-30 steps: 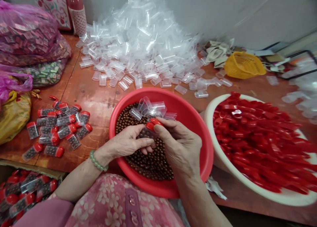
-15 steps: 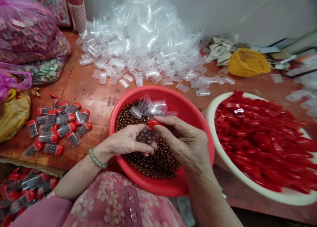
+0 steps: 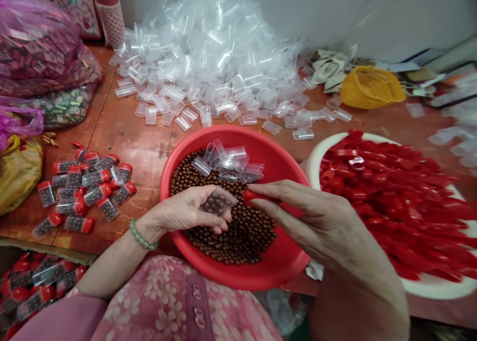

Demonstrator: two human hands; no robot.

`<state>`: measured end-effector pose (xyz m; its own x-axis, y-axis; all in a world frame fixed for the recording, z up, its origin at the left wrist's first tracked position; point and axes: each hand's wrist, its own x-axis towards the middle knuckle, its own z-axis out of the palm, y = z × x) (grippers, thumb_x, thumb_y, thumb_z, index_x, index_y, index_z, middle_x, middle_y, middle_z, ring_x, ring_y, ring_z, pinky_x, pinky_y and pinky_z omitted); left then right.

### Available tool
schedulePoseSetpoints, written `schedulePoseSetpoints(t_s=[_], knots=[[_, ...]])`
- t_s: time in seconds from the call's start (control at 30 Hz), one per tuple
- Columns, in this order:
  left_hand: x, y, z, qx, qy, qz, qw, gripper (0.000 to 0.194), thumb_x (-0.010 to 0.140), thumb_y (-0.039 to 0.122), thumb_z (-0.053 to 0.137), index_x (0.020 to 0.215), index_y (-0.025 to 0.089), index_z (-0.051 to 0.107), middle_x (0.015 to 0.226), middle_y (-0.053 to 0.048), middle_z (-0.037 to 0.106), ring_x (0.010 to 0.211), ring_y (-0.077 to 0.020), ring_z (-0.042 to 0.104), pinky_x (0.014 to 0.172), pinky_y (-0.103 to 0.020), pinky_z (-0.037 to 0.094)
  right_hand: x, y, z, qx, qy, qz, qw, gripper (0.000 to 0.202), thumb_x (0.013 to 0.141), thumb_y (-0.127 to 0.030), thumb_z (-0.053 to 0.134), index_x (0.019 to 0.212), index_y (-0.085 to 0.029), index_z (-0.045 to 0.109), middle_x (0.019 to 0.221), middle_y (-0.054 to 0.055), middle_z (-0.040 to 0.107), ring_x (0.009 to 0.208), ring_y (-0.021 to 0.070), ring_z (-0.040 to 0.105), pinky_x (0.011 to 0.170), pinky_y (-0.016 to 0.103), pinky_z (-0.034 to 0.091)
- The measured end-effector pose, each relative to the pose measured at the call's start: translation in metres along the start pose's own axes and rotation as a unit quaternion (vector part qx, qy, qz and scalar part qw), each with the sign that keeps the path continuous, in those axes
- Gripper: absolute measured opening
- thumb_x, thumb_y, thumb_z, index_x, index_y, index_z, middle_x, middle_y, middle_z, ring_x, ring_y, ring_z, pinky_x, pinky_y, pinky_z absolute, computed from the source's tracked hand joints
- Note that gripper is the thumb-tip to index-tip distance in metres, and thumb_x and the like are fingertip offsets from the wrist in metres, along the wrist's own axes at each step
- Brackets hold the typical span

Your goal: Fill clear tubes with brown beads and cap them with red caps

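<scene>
Holding a clear tube (image 3: 219,202) of brown beads, the left hand (image 3: 194,209) is hovering over the red basin (image 3: 294,182); apart from it, the right hand (image 3: 298,207) is pinching a red cap (image 3: 251,197) above the basin's beads (image 3: 238,234).

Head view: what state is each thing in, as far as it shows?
Tube in left hand: filled with brown balls, uncapped.
Red cap in right hand: off the tube.
Red basin: partly filled with brown balls, clear tubes on top.
White basin: heaped with red pieces.
Tubes on the table's left: filled, capped.
Yellow basket: open; contents unclear.
</scene>
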<state>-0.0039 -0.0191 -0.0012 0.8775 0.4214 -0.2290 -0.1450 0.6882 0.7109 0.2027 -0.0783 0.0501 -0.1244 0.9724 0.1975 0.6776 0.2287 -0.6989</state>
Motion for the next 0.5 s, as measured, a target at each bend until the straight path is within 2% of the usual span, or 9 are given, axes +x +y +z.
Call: schedulePoseSetpoints(t_s=[0.1, 0.2, 0.33, 0.5], knots=[[-0.001, -0.001, 0.000, -0.012, -0.001, 0.010, 1.000, 0.039, 0.071, 0.008, 0.072, 0.107, 0.015, 0.059, 0.087, -0.002, 0.062, 0.076, -0.0099, 0.063, 0.072, -0.024, 0.051, -0.001, -0.001, 0.014, 0.067, 0.091, 0.052, 0.992, 0.023, 0.083, -0.022, 0.069, 0.103, -0.030, 0.073, 0.095, 0.000, 0.075, 0.084, 0.0167, 0.070, 0.078, 0.030, 0.058], [-0.002, -0.001, 0.000, -0.027, -0.002, 0.015, 1.000, 0.040, 0.070, 0.008, 0.074, 0.106, 0.015, 0.059, 0.091, -0.003, 0.064, 0.080, -0.0109, 0.064, 0.076, -0.025, 0.051, 0.002, -0.006, 0.036, 0.157, 0.177, 0.106, 0.966, 0.022, 0.083, -0.023, 0.070, 0.103, -0.031, 0.073, 0.096, -0.001, 0.075, 0.086, 0.0156, 0.070, 0.082, 0.030, 0.057], [-0.002, -0.002, -0.002, -0.025, -0.009, 0.024, 0.999, 0.030, 0.071, 0.012, 0.074, 0.097, 0.013, 0.059, 0.088, -0.004, 0.065, 0.078, -0.0113, 0.065, 0.076, -0.026, 0.052, 0.007, -0.013, 0.059, 0.197, 0.189, 0.121, 0.954, 0.021, 0.081, -0.023, 0.070, 0.102, -0.029, 0.074, 0.092, -0.001, 0.075, 0.080, 0.0140, 0.069, 0.075, 0.028, 0.057], [0.001, -0.007, -0.006, -0.023, -0.013, 0.042, 0.999, 0.028, 0.073, 0.019, 0.076, 0.095, 0.012, 0.061, 0.086, -0.004, 0.064, 0.077, -0.0106, 0.064, 0.073, -0.022, 0.052, 0.009, -0.010, 0.066, 0.167, 0.194, 0.114, 0.960, 0.021, 0.082, -0.024, 0.070, 0.102, -0.026, 0.073, 0.089, 0.000, 0.075, 0.071, 0.0120, 0.067, 0.066, 0.025, 0.055]])
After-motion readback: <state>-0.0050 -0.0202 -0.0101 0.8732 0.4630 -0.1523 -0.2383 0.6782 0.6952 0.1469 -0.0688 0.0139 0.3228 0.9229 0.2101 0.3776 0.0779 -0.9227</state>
